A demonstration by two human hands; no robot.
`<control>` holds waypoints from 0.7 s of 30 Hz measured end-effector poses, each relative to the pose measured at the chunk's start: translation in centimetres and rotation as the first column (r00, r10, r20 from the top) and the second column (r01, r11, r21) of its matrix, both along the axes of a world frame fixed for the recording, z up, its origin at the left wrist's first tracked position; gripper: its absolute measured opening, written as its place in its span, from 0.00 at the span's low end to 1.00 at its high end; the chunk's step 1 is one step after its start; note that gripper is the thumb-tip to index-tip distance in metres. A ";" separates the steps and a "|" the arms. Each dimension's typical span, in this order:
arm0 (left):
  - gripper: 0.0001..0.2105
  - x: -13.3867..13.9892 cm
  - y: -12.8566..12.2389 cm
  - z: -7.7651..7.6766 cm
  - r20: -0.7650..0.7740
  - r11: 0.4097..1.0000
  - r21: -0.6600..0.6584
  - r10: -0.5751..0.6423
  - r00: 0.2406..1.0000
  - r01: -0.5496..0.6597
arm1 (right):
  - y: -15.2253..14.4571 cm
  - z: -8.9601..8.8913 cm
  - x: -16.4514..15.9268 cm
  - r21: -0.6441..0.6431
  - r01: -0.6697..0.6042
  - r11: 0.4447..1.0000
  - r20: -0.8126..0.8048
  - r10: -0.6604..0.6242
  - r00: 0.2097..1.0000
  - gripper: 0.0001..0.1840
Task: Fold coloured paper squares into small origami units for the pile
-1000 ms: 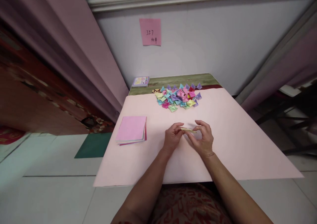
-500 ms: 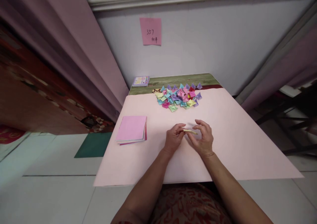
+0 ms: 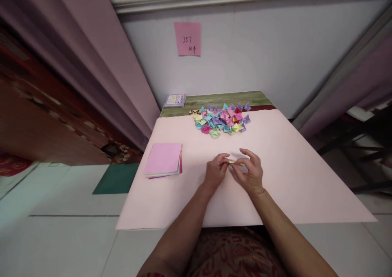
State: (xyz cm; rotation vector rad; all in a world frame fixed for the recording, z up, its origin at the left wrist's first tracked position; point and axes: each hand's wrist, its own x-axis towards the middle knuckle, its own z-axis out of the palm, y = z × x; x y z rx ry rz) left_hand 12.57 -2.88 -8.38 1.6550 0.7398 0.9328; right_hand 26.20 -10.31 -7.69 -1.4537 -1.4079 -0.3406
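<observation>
Between my two hands, just above the pink table cover, is a small folded yellow paper (image 3: 231,162). My left hand (image 3: 215,171) pinches its left end between thumb and fingers. The thumb and index finger of my right hand (image 3: 250,174) close on its right end, while the other fingers are raised. Much of the paper is hidden by my fingers. Beyond my hands lies a heap of folded paper boats (image 3: 226,118) in pink, blue, purple, yellow and green.
A stack of square coloured paper sheets (image 3: 163,158), pink on top, lies on the left of the table cover (image 3: 294,187). At the back left corner sits a small pile of printed packs (image 3: 175,100). A pink note (image 3: 188,39) hangs on the wall.
My right index finger has come down onto the yellow paper, so less of it shows. My left hand keeps its pinch, and the heap and stack stay as they were.
</observation>
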 end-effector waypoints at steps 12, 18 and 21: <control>0.14 -0.1 0.0 -0.2 -0.014 1.000 0.022 0.002 1.000 -0.001 | 0.2 0.5 -0.1 -0.033 -0.018 0.999 0.062 0.020 0.998 0.05; 0.12 0.0 0.2 -0.2 0.014 0.998 -0.021 0.058 0.998 -0.058 | 0.6 -0.3 0.3 -0.069 0.019 0.997 0.072 -0.014 0.997 0.05; 0.12 0.0 0.3 -0.1 0.017 0.996 -0.023 0.091 0.996 -0.091 | 0.7 -0.7 0.4 -0.108 0.054 0.993 0.072 -0.046 0.996 0.05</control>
